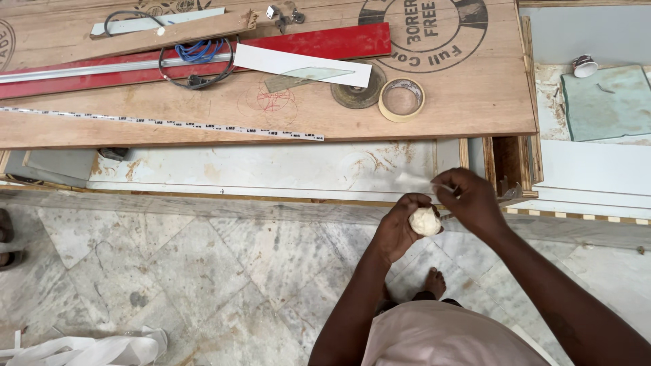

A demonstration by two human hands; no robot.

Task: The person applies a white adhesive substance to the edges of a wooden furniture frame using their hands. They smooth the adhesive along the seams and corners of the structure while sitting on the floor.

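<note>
**Putty lump in hand, being picked at over the board edge**

Left hand (400, 227) is closed round a pale lump of putty (425, 221), held just off the near edge of the plywood board (475, 102), above the marble floor (203, 271). Right hand (471, 200) is pinched shut at the fingertips on a small bit or thin strip beside the lump; too small to tell which.

Step, as I read it: pulling or working a piece off the lump. The next move would need a steady pinch and the lump held firm so that only a small piece comes off.

Counts on the board:
- tape roll (401, 99): 1
- grinding disc (358, 91): 1
- red strip (319, 42): 1
- white strip (298, 64): 1
- measuring tape (169, 123): 1, laid flat
- black cable loop (196, 71): 1, with blue wire (198, 51) inside it
- small metal fittings (283, 15): about 2–3, unclear
</note>
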